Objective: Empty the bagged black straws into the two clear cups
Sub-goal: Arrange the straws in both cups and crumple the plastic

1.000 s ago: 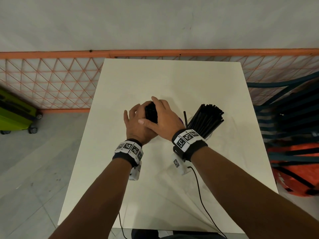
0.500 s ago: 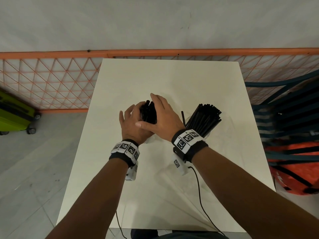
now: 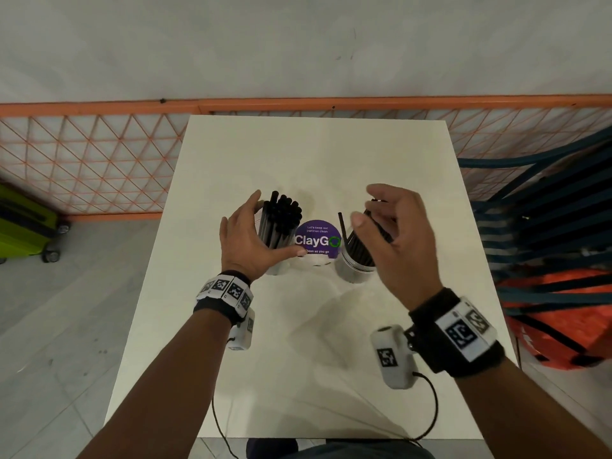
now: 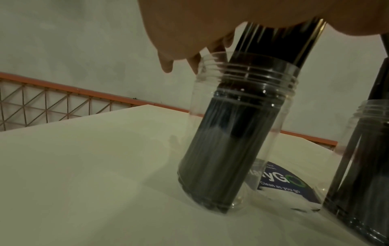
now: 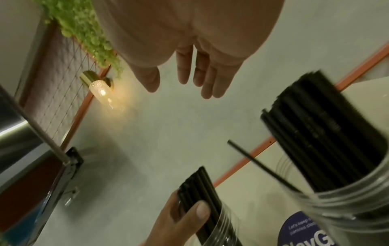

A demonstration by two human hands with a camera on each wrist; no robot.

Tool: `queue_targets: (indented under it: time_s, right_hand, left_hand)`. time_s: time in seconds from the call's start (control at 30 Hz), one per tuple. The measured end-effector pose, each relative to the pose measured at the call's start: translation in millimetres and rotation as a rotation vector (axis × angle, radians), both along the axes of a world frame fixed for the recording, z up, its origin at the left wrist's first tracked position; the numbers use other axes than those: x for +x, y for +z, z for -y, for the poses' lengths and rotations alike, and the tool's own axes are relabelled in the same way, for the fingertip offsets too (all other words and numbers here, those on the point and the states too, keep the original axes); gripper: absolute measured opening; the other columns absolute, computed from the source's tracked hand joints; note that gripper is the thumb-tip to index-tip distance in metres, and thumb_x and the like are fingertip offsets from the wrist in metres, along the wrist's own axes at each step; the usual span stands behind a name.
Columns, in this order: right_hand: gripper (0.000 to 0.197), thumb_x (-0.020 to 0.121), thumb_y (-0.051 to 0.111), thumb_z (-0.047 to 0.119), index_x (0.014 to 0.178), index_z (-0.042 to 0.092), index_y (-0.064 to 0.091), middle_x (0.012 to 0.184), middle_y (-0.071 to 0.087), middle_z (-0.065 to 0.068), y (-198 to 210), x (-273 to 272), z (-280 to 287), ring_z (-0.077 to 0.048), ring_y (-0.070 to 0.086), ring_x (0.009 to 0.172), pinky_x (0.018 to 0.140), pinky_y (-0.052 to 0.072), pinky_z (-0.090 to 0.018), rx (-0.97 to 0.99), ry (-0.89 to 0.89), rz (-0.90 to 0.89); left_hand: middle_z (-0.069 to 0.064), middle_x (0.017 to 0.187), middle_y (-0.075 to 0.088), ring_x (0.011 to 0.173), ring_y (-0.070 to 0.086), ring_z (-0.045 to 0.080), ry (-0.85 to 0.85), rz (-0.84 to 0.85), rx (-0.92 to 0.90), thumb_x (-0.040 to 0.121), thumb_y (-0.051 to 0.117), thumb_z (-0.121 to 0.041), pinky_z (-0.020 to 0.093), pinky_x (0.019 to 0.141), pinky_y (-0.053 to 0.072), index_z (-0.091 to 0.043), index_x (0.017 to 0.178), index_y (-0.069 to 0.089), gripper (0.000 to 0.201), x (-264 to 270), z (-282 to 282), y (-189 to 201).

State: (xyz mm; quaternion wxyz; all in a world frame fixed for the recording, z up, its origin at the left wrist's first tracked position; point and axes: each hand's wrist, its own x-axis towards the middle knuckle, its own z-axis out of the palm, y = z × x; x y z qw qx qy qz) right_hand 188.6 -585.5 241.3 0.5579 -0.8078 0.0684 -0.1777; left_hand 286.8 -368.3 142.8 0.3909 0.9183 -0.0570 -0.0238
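Note:
Two clear cups stand side by side on the white table (image 3: 314, 154). The left cup (image 3: 276, 268) (image 4: 238, 133) carries an upright bundle of black straws (image 3: 281, 215). My left hand (image 3: 276, 225) grips that bundle just above the rim, thumb in front and fingers (image 4: 167, 67) behind. In the right cup (image 3: 356, 268) (image 5: 347, 199) a fuller bunch of black straws (image 3: 361, 248) leans right, with one straw (image 5: 258, 164) sticking out to the left. My right hand (image 3: 366, 207) (image 5: 179, 91) hovers over them, fingers relaxed, holding nothing.
A round purple ClayGo sticker (image 3: 318, 240) lies on the table between the cups. An orange mesh fence (image 3: 99, 154) runs behind the table. A green suitcase (image 3: 23, 226) stands on the floor at left; stacked blue chairs (image 3: 546, 210) crowd the right edge.
Both hands were clasped round the left bundle. My right hand has let go and swung right and up, over the right cup. My left hand stays on the straws.

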Motion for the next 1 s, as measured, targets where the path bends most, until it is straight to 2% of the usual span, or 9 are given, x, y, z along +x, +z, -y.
queue_targets:
  time_s: [0.13, 0.23, 0.33, 0.43, 0.5, 0.57, 0.7, 0.87, 1.0]
  right_hand:
    - [0.026, 0.090, 0.065, 0.029, 0.114, 0.026, 0.056, 0.121, 0.060, -0.002, 7.4, -11.0, 35.2, -0.009, 0.063, 0.102, 0.089, 0.056, -0.031, -0.052, -0.090, 0.009]
    - [0.022, 0.092, 0.066, 0.027, 0.112, 0.028, 0.058, 0.117, 0.060, 0.001, 4.5, -16.4, 58.0, -0.007, 0.061, 0.103, 0.088, 0.056, -0.033, -0.117, -0.153, -0.003]
    - [0.023, 0.092, 0.067, 0.026, 0.114, 0.026, 0.060, 0.118, 0.059, 0.005, -4.1, -19.7, 73.0, -0.006, 0.059, 0.107, 0.092, 0.054, -0.034, -0.197, -0.177, -0.039]
    - [0.038, 0.091, 0.065, 0.033, 0.127, 0.022, 0.057, 0.127, 0.055, 0.006, -15.7, -17.1, 83.5, -0.008, 0.055, 0.115, 0.097, 0.051, -0.036, -0.333, -0.105, -0.117]
    - [0.052, 0.091, 0.064, 0.037, 0.138, 0.023, 0.049, 0.137, 0.050, 0.004, -23.9, -12.2, 89.1, -0.011, 0.051, 0.122, 0.101, 0.047, -0.037, -0.378, -0.042, -0.201]
    - [0.066, 0.091, 0.064, 0.040, 0.147, 0.023, 0.036, 0.148, 0.042, 0.002, -32.5, -6.2, 93.0, -0.015, 0.047, 0.130, 0.106, 0.043, -0.037, -0.353, 0.010, -0.306]
    - [0.081, 0.092, 0.063, 0.036, 0.155, 0.019, 0.016, 0.159, 0.028, -0.002, -50.4, 0.2, 95.7, -0.019, 0.038, 0.140, 0.112, 0.035, -0.033, -0.269, 0.108, -0.433]
    - [0.084, 0.092, 0.062, 0.039, 0.156, 0.017, 0.012, 0.160, 0.023, -0.005, -57.8, 3.7, 88.4, -0.018, 0.033, 0.142, 0.110, 0.029, -0.026, -0.238, 0.190, -0.412]
    - [0.092, 0.088, 0.057, 0.057, 0.155, 0.015, 0.011, 0.162, 0.016, -0.006, -61.4, 10.3, 85.3, -0.022, 0.032, 0.143, 0.111, 0.035, -0.034, -0.351, 0.167, -0.347]
  left_hand:
    - [0.002, 0.139, 0.056, 0.129, 0.048, 0.022, 0.091, 0.122, -0.125, 0.047, 0.077, -0.072, 0.050, 0.111, 0.036, -0.018, 0.150, 0.030, 0.126, -17.2, -4.1, 6.7]
    - [-0.002, 0.117, 0.055, 0.109, 0.056, 0.022, 0.204, 0.305, -0.233, 0.065, 0.074, -0.060, 0.038, 0.094, 0.046, -0.015, 0.131, 0.048, 0.085, -52.3, 6.1, 16.3]
    - [-0.008, 0.097, 0.056, 0.082, 0.057, 0.009, 0.007, 0.256, -0.239, 0.078, 0.065, -0.054, 0.033, 0.070, 0.050, -0.027, 0.112, 0.055, 0.045, -89.0, 32.5, 22.5]
    - [-0.007, 0.125, 0.058, 0.105, 0.060, 0.006, -0.225, -0.068, -0.256, 0.076, 0.069, -0.060, 0.026, 0.085, 0.049, -0.028, 0.136, 0.043, 0.074, -100.1, 66.5, 12.8]
    - [-0.004, 0.153, 0.042, 0.134, 0.047, 0.012, -0.226, -0.179, -0.250, 0.072, 0.071, -0.066, 0.032, 0.107, 0.043, -0.025, 0.154, 0.021, 0.105, -92.1, 90.3, 8.1]
    - [-0.001, 0.163, 0.027, 0.147, 0.030, 0.015, -0.148, -0.252, -0.280, 0.068, 0.076, -0.066, 0.038, 0.117, 0.033, -0.023, 0.157, 0.008, 0.120, -75.2, 113.6, 9.4]
    - [0.009, 0.147, 0.050, 0.137, 0.046, 0.026, -0.195, -0.190, -0.141, 0.057, 0.074, -0.076, 0.048, 0.111, 0.042, -0.016, 0.152, 0.019, 0.125, -44.2, 151.2, 13.9]
    - [0.009, 0.136, 0.057, 0.129, 0.049, 0.031, -0.308, -0.010, 0.083, 0.064, 0.080, -0.039, 0.055, 0.107, 0.041, -0.014, 0.153, 0.022, 0.109, -38.5, 171.9, 17.2]
    - [0.005, 0.144, 0.054, 0.135, 0.046, 0.030, -0.275, -0.027, 0.026, 0.065, 0.076, -0.042, 0.056, 0.110, 0.037, -0.017, 0.152, 0.026, 0.103, -34.5, 171.4, 3.5]
